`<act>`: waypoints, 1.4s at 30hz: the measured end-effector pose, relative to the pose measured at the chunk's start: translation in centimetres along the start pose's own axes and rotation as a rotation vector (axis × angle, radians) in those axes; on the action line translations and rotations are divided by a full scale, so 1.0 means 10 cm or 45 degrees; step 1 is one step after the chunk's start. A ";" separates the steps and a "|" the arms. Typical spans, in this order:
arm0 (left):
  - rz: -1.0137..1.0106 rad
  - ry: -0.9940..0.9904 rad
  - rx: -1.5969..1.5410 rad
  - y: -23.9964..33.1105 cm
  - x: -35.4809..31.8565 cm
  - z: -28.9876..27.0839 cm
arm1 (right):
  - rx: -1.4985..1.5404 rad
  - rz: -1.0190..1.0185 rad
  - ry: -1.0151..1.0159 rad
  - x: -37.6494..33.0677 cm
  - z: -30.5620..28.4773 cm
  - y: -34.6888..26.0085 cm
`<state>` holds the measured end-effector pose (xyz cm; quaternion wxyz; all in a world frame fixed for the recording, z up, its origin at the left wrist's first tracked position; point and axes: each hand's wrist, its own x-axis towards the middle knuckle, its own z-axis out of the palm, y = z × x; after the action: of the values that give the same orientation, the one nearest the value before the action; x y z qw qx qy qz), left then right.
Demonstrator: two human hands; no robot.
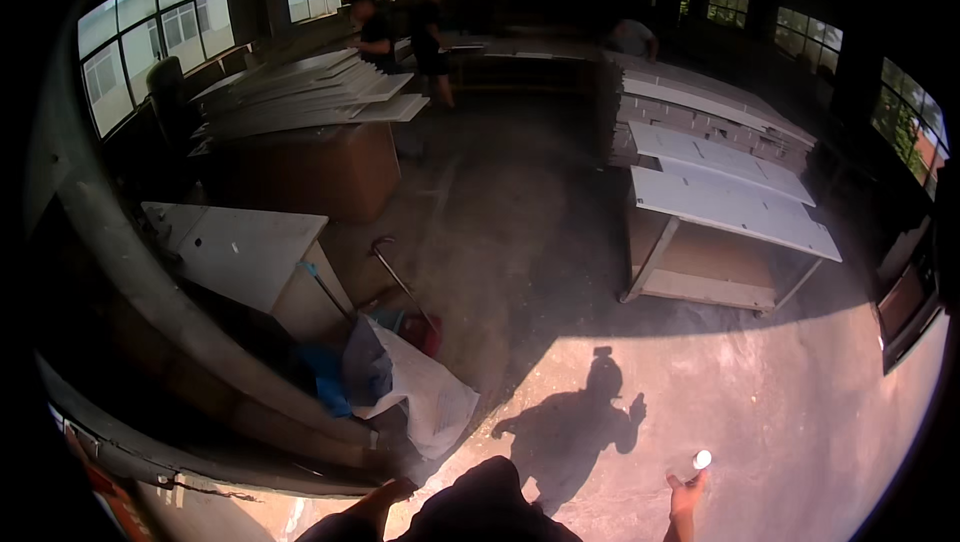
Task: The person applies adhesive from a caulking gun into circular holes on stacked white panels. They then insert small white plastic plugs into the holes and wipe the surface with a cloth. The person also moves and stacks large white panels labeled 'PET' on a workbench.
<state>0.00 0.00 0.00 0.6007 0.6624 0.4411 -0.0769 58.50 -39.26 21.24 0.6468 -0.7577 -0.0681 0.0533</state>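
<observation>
Head view: a small white round-ended object [702, 459] is held up by the right hand [686, 494] over the sunlit floor [790, 392]. The fingers are clamped about its lower end, with the thumb at its left side; whether it is a cup, a bottle or a roll cannot be told. By the left hand [394, 491], low beside the floor's shaded left edge, nothing is seen to be held; whether its fingers are apart or together cannot be made out in the shade.

Ahead of the left hand, a pale sack [430, 397] is slumped on the floor, with a blue bag [326, 379] just beside it. Behind them a long-handled tool [392, 270] is stood near the front corner of a white-topped cabinet [245, 244]. At the right, white panels [735, 210] are laid along the top of a wheeled table [650, 260], out to its near right corner.

The step in hand is judged to be carrying: the object is borne clear of every surface. For the next move, a steady grip and a level wrist are called for, wherever it is taken.
</observation>
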 end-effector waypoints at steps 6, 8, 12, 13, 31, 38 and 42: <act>-0.300 0.204 -0.095 0.27 -0.48 0.35 | -0.134 -0.177 -0.410 2.01 2.10 -1.56; -0.307 0.166 -0.184 0.54 0.22 0.23 | -0.025 -0.123 -0.444 2.35 2.88 -1.70; -0.387 0.026 -0.096 1.39 2.04 -0.20 | -0.061 -0.060 -0.705 2.88 3.99 -1.66; -0.385 0.017 0.071 1.85 2.61 -0.48 | -0.073 -0.107 -0.809 3.08 4.33 -1.66; -0.544 0.141 0.646 4.57 6.78 -4.18 | 0.093 -0.103 -1.265 7.07 10.54 -3.32; -1.020 0.318 -0.708 4.97 6.93 -3.71 | 0.242 -0.269 -1.700 7.47 13.89 -4.81; -0.905 0.363 -0.785 4.94 7.49 -4.09 | 0.446 -0.157 -1.941 7.37 15.50 -5.25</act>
<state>60.81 77.59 -0.46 0.6391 0.2661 0.7198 -0.0516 103.13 132.33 49.19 0.5335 -0.3939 -0.5257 0.5327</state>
